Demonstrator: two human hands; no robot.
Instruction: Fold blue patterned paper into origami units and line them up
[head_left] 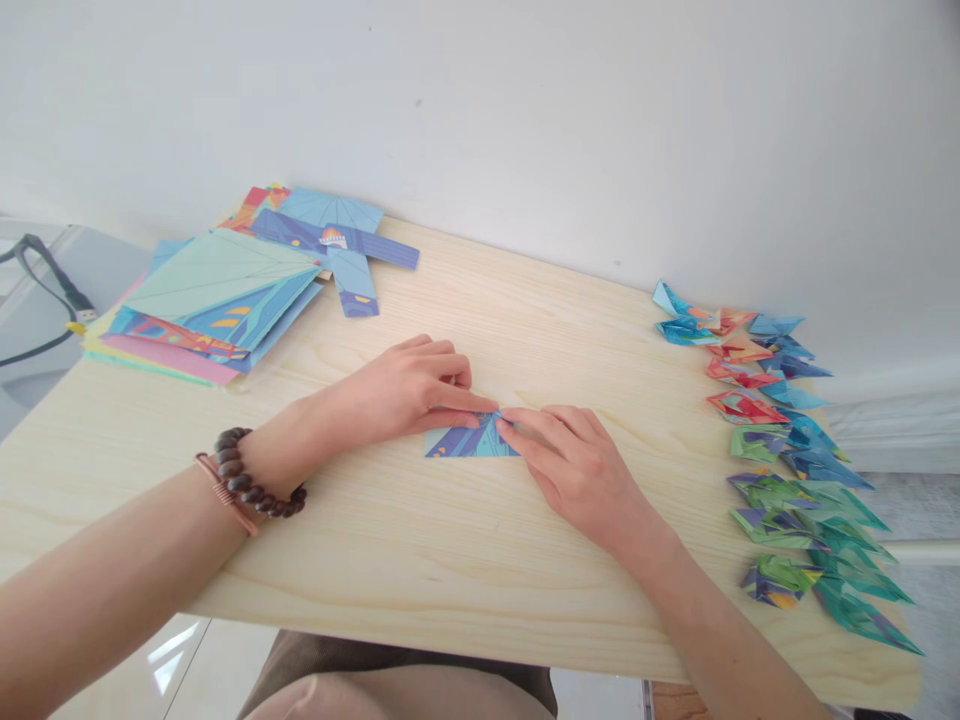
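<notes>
A small folded sheet of blue patterned origami paper (459,442) lies flat on the wooden table, straight edge toward me. My left hand (420,388) rests over its far left part, with the thumb and index finger pressed on the paper near its top middle. From the right, my right hand (574,455) pinches the paper's top edge between thumb and index finger, close to the left fingertips. The paper's right end is hidden under my right hand. Dark beads (244,478) and a thin copper-coloured band circle my left wrist.
At the back left sits a stack of coloured origami sheets (217,275), with blue strips (375,245) lying crosswise beside it. Along the right edge, several folded paper pieces (757,440) in red, blue and green stand in rows. A white wall borders the table (420,550) behind; a black cable (56,270) hangs left.
</notes>
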